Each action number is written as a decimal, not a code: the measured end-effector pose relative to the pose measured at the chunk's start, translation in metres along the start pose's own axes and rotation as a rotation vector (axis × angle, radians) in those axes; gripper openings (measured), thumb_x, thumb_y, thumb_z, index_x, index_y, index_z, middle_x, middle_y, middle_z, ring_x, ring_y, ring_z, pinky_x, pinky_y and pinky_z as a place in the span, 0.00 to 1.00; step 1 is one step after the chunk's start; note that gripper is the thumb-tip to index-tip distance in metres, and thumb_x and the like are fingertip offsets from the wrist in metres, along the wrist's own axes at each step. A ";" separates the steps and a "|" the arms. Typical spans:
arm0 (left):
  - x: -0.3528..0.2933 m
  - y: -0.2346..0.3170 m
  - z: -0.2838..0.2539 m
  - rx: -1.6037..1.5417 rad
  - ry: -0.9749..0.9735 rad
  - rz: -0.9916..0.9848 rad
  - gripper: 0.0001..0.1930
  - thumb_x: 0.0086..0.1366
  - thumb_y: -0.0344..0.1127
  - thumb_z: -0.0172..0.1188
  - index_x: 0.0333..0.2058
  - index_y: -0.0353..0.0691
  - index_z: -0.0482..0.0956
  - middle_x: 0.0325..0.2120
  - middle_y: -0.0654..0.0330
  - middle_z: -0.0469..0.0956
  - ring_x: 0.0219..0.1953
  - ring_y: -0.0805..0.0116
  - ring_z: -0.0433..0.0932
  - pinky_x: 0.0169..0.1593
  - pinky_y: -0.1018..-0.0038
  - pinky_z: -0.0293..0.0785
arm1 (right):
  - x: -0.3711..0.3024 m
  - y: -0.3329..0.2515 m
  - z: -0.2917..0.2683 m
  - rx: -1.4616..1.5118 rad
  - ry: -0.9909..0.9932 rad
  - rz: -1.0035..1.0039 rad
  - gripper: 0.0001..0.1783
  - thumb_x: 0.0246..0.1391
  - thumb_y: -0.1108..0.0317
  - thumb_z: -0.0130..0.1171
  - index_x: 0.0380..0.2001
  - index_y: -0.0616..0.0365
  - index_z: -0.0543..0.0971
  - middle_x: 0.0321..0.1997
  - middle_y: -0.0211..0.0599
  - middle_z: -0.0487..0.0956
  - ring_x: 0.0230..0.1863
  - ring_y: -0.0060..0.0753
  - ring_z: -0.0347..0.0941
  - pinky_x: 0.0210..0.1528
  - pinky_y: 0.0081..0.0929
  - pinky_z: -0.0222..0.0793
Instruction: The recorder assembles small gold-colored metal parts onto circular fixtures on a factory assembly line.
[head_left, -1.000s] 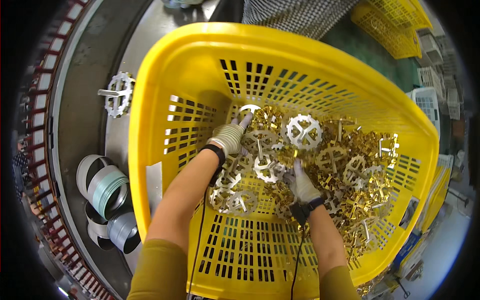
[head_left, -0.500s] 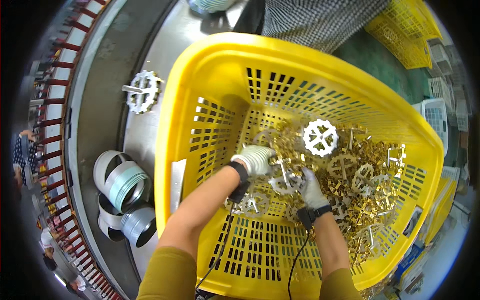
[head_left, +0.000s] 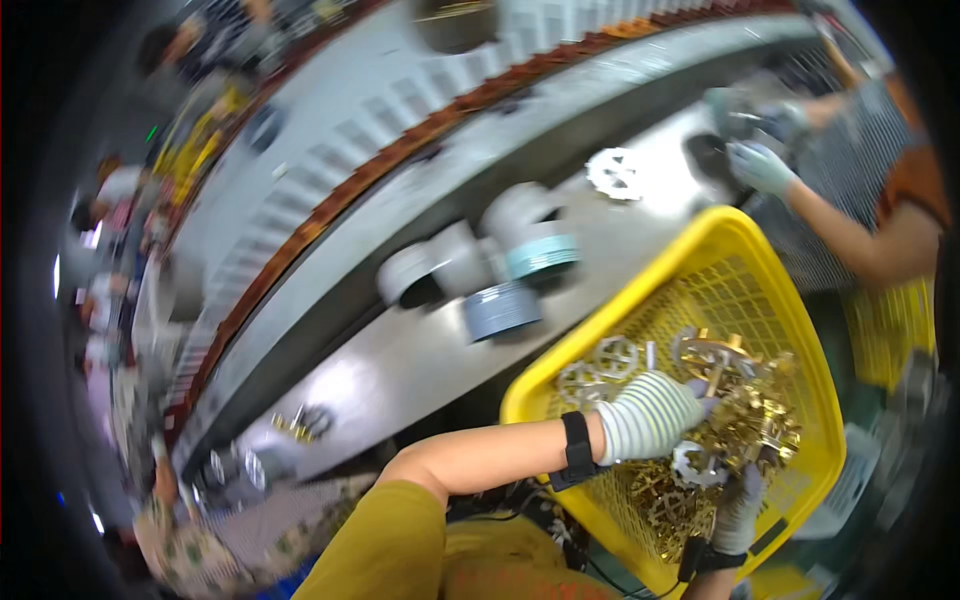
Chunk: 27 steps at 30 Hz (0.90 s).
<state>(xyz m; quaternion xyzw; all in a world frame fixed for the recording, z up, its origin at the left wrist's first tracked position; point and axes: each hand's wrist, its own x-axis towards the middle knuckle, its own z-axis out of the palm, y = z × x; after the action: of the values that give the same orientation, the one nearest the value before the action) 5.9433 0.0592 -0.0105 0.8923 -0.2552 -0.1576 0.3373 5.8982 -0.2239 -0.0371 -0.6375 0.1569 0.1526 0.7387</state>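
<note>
My left hand (head_left: pixel 652 416), in a white striped glove, reaches into the yellow basket (head_left: pixel 790 290). Its fingers are closed at the stem of a tilted, toothed metal wheel (head_left: pixel 722 350). Lower in the basket is my right hand (head_left: pixel 738 508), also gloved, beside small brass-coloured pieces (head_left: pixel 770 425); blur hides what its fingers do. Between the hands lies a silver toothed ring (head_left: pixel 698 465). More spoked wheels (head_left: pixel 615 357) rest along the basket's left side.
A metal bench (head_left: pixel 380 370) runs behind the basket, bearing several grey and teal cylinders (head_left: pixel 503 310), a toothed disc (head_left: pixel 613 174) and small brass parts (head_left: pixel 305 422). A co-worker's gloved hand (head_left: pixel 762 168) is at the upper right. Beyond the bench stretches a conveyor (head_left: pixel 330 190).
The view has swung left, so the basket now sits lower right and more bench, conveyor and people show. Both hands remain inside the basket; the left one has come to a tilted wheel.
</note>
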 end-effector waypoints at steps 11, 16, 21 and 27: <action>-0.448 -0.003 0.005 0.017 0.696 -0.670 0.22 0.52 0.54 0.59 0.21 0.35 0.77 0.14 0.49 0.73 0.21 0.47 0.76 0.27 0.58 0.72 | -0.137 0.040 0.341 -0.385 -0.911 0.009 0.27 0.52 0.70 0.58 0.56 0.56 0.67 0.49 0.32 0.74 0.46 0.24 0.71 0.47 0.26 0.70; -0.622 -0.067 0.101 -0.261 0.637 -1.184 0.29 0.55 0.60 0.57 0.41 0.36 0.77 0.27 0.45 0.78 0.31 0.48 0.79 0.38 0.60 0.76 | -0.186 0.195 0.507 -0.657 -1.307 0.336 0.23 0.52 0.67 0.60 0.51 0.60 0.71 0.45 0.30 0.76 0.43 0.23 0.72 0.46 0.24 0.70; -0.731 -0.111 0.160 -0.168 0.933 -1.359 0.28 0.55 0.57 0.59 0.44 0.37 0.77 0.40 0.46 0.78 0.42 0.50 0.78 0.47 0.61 0.74 | -0.213 0.342 0.612 -0.770 -1.492 0.174 0.27 0.50 0.67 0.64 0.53 0.61 0.70 0.47 0.36 0.78 0.47 0.28 0.72 0.51 0.27 0.69; -0.833 -0.149 0.178 -0.205 0.879 -1.471 0.39 0.48 0.44 0.67 0.59 0.41 0.64 0.50 0.46 0.72 0.48 0.49 0.75 0.53 0.63 0.72 | -0.284 0.369 0.678 -1.408 -1.569 -0.304 0.51 0.35 0.43 0.72 0.57 0.62 0.65 0.54 0.52 0.72 0.58 0.44 0.67 0.61 0.37 0.62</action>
<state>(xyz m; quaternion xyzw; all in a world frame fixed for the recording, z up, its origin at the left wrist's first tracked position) 5.2311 0.5299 -0.1502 0.7760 0.5568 0.0014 0.2965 5.5094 0.4922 -0.1519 -0.6573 -0.5679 0.4832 0.1096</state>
